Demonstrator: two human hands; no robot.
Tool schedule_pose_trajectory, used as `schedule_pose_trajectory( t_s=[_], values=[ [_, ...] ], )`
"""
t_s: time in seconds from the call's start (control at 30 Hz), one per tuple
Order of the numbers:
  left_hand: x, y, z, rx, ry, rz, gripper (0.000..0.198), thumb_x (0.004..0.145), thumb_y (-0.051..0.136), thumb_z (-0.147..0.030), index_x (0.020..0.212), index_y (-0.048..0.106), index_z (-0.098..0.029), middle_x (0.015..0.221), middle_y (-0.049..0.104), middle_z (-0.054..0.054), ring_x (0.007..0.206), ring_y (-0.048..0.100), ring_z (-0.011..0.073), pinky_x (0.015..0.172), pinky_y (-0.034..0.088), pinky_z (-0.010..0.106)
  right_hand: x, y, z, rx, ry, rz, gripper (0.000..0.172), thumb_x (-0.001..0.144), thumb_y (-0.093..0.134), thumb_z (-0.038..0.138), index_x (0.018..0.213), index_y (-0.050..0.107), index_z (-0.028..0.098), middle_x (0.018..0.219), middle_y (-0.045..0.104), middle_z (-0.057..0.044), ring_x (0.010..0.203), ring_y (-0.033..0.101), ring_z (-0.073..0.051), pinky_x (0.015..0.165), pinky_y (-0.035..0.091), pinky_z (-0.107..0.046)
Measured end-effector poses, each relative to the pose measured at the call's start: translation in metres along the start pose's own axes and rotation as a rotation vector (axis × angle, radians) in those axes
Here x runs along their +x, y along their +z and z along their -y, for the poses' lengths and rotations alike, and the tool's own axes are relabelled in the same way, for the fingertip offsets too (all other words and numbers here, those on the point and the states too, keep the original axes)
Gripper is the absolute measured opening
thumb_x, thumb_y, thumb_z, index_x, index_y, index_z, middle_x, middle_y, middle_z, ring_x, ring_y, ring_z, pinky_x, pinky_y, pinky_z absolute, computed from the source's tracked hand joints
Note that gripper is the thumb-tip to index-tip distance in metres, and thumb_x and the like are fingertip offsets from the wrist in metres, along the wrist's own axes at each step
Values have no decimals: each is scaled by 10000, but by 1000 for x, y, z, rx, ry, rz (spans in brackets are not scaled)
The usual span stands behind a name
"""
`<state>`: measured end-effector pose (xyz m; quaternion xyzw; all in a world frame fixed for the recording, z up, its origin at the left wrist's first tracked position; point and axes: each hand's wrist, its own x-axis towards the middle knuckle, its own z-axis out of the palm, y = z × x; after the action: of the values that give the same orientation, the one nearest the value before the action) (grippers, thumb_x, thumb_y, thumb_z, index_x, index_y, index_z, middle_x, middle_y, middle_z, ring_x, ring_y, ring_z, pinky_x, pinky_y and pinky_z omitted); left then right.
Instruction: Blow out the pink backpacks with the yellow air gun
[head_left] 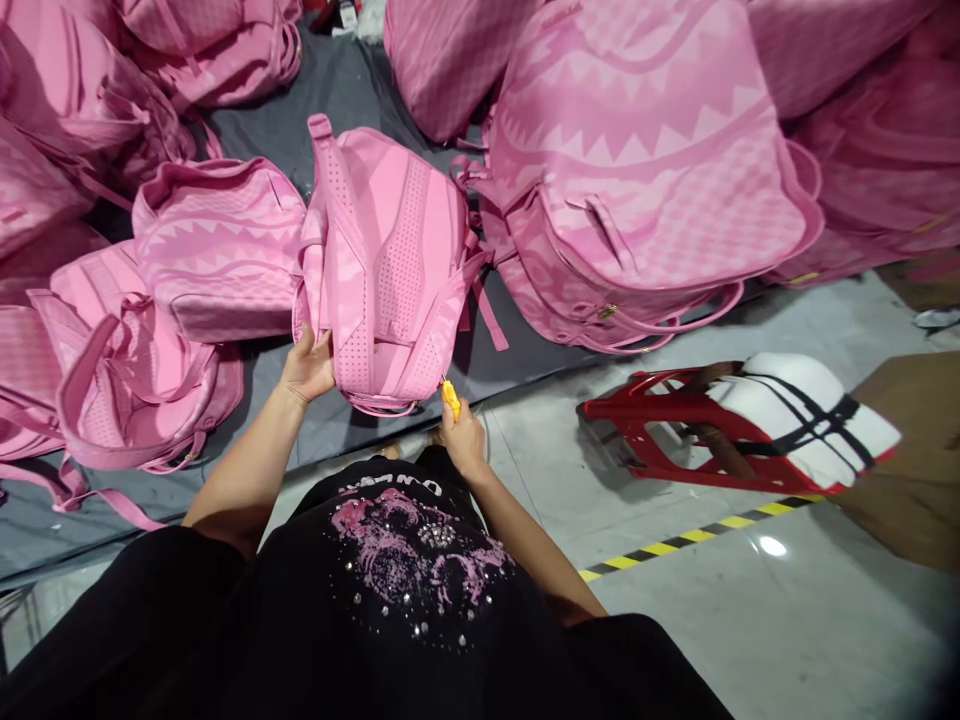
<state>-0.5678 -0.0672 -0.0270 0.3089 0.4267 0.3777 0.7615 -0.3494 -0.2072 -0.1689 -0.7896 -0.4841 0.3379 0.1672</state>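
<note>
In front of me a pink backpack (405, 230) lies with its padded straps and dotted back panel facing up. My left hand (309, 368) is closed on its lower left side, the thumb showing and the other fingers partly hidden by the bag. At the lower right corner, my right hand (463, 438) is closed around a small yellow-handled tool (451, 398). A thin tip on that tool points at the bag's edge; its exact kind is too small to tell. Close by on the left sits a smaller pink bag (225, 250) with a toothed pattern.
A large pink backpack (637, 150) lies to the right, and several more pink bags fill the left and back. They lie on a grey-covered surface (330, 75). On the floor at right are a red stool-like frame (622, 415) with a white seat and yellow-black tape (697, 535).
</note>
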Motion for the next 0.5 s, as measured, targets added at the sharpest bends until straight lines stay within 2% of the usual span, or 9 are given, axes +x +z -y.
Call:
schedule_pose_trajectory(
  t_s=[0.2, 0.37, 0.5],
  values=[
    [6, 10, 7, -34, 36, -4, 848, 792, 479, -823, 1293, 597, -149, 1235, 672, 195, 1258, 592, 326, 1041, 490, 495, 10, -8, -13, -42, -45, -22, 447, 1049, 316, 397, 1320, 530, 111, 981, 717, -132, 823, 657, -214, 668, 350, -263],
    [13, 15, 7, -16, 26, -75, 913, 810, 340, -868, 1285, 596, -131, 1123, 706, 181, 996, 712, 273, 883, 588, 402, 6, -21, -13, -71, -28, -3, 468, 1047, 283, 445, 1252, 567, 135, 952, 723, -128, 845, 678, -240, 678, 396, -275],
    [16, 14, 9, -46, 35, -70, 880, 808, 394, -851, 1302, 586, -148, 1128, 698, 177, 844, 723, 235, 779, 612, 385, 4, -29, -9, -14, -13, -15, 462, 1044, 267, 419, 1257, 574, 146, 996, 723, -130, 900, 688, -254, 712, 436, -289]
  ],
)
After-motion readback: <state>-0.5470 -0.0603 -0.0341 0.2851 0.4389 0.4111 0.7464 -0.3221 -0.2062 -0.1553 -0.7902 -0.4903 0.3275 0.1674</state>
